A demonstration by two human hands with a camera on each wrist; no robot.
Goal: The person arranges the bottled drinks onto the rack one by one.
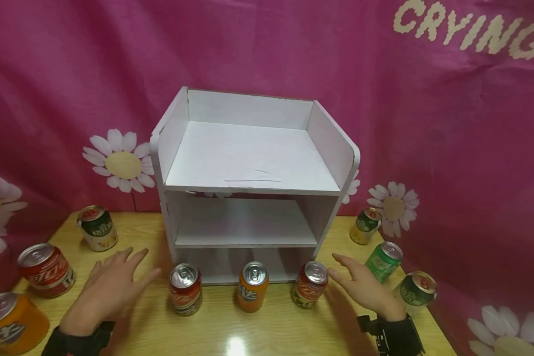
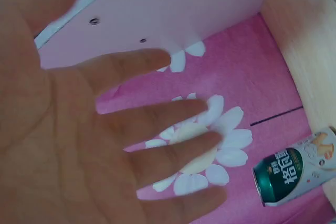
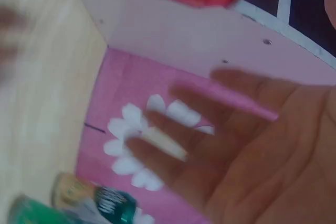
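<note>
My left hand (image 1: 111, 287) is over the left part of the table, fingers spread and holding nothing. In the left wrist view its palm and straight fingers show plainly. It lies between a red can (image 1: 46, 271) on its left and another red can (image 1: 186, 289) on its right. My right hand (image 1: 366, 289) holds nothing either, its fingers extended toward the red-and-cream can (image 1: 309, 285), fingertips close beside it. An orange can (image 1: 252, 287) stands upright at the middle, before the shelf. Beyond the right hand are a green can (image 1: 384, 261) and a dark green-and-white can (image 1: 416, 291).
A white shelf unit (image 1: 249, 190) with several levels stands at the back middle. Green-and-white cans flank it, one at left (image 1: 98, 228) and one at right (image 1: 365, 226). An orange can (image 1: 12, 324) is at the near left. A pink flowered cloth (image 1: 258, 44) hangs behind.
</note>
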